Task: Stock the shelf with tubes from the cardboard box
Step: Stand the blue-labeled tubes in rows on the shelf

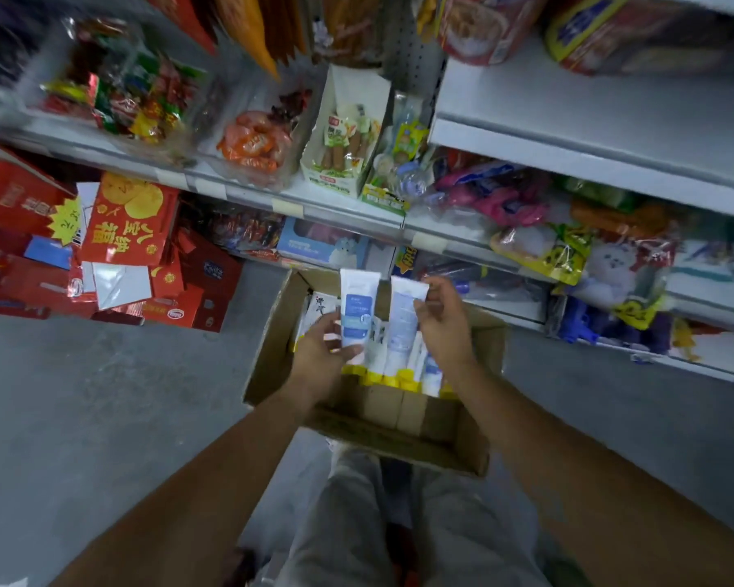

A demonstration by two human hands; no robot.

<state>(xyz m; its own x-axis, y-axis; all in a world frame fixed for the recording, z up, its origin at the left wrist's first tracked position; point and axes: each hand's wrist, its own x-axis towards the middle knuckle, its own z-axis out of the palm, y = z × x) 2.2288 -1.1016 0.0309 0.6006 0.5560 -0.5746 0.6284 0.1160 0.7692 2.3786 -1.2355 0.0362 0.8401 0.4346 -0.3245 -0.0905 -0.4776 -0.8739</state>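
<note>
Grey trousers (357, 514) fill the near edge. Just beyond the knees the cardboard box (399, 434) sits open on the concrete floor (102, 396). More tubes (433, 374) lie packed side by side in its far half, yellow caps toward the person.

Both hands work over that row. The left grip (327, 353) has its fingers curled round the lower part of the left tube (355, 309). The right grip (441, 328) pinches only the flat crimped end of the right tube (403, 319) between thumb and fingertips. That tube's yellow cap end seems to sit among the packed ones.

Both held tubes lie almost parallel, long axes running away from the person, crimped ends toward the shelving and cap ends back toward the body. The left tube's cap is hidden behind the hand. From this downward view I cannot tell how steeply either one is raised.

The weak spot, as I judge it, is the right-hand pinch. A thin, slick crimp gives little hold, so the tube could slip and drop into the box or onto the floor. It could also drag a neighbour up with it.

Farther off, the lower shelf (522, 264) and the snack shelf (238, 186) are crowded to their edges. A tube pushed in there could knock packets off. The white shelf (568, 112) at upper right shows bare surface.
</note>
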